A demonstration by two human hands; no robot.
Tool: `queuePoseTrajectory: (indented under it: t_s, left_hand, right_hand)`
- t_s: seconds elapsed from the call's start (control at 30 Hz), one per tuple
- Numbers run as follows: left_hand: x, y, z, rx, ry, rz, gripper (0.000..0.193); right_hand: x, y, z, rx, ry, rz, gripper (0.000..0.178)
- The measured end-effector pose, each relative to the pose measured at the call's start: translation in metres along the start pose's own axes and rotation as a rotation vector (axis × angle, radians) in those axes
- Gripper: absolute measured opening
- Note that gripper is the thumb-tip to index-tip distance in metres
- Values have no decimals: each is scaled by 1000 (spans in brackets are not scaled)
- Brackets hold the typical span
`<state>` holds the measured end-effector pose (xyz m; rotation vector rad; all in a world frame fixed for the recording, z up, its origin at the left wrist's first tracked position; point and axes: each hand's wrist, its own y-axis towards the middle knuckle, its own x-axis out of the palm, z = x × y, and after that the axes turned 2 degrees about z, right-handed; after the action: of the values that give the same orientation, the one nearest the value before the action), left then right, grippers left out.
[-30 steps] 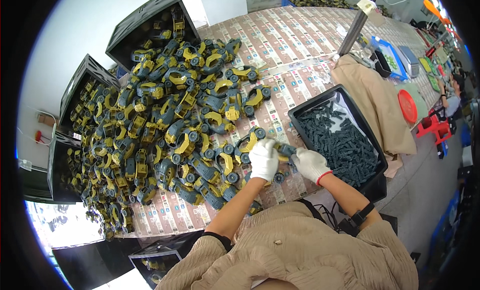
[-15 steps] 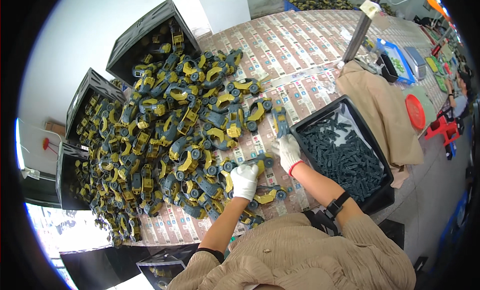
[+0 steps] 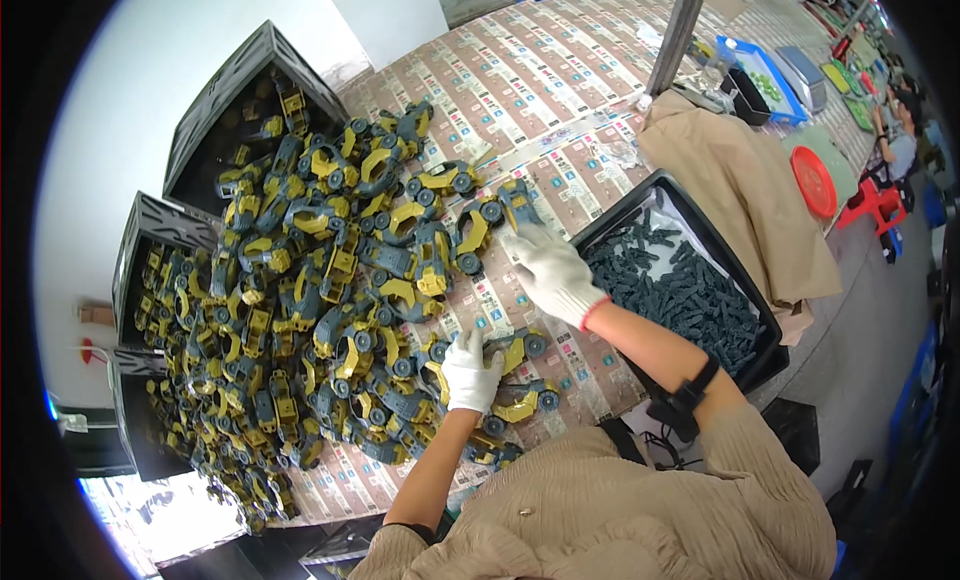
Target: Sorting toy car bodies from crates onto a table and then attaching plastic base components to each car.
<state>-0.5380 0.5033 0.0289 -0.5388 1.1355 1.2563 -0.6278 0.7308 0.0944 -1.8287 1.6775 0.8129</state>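
Left of the black tray (image 3: 769, 357), your left hand (image 3: 470, 376) is spread at one toy vehicle (image 3: 517, 351); whether your blurred right hand (image 3: 552, 270) grips a second vehicle (image 3: 518, 204), I cannot tell. Settle each flat before release.

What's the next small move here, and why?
Probably the left hand should lift the yellow-and-grey toy vehicle beside it: that hand is already right at it, while the right hand, slightly blurred, is by another toy vehicle farther up the table.
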Motion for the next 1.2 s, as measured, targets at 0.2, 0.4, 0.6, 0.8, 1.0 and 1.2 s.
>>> queuePoseTrajectory:
  t_s: [0.2, 0.4, 0.6, 0.8, 1.0, 1.2]
  left_hand:
    - [18, -10, -38, -349, -249, -465, 55]
    - [-1, 47, -2, -190, -123, -300, 37]
    - [45, 178, -27, 94, -72, 131, 32]
    - [74, 245, -61, -486, -149, -378, 67]
    - [64, 254, -19, -582, -289, -507, 66]
    - [83, 172, 17, -43, 70, -59, 54]
  right_hand:
    - [31, 89, 25, 364, -197, -149, 43]
    - [3, 125, 85, 535, -257, -88, 42]
    - [-57, 89, 79, 172, -590, 113, 50]
    - [-120, 12, 140, 208, -275, 33, 15]
    - [-96, -30, 152, 385, -176, -88, 26]
    - [-53, -21, 153, 447, -405, -184, 28]
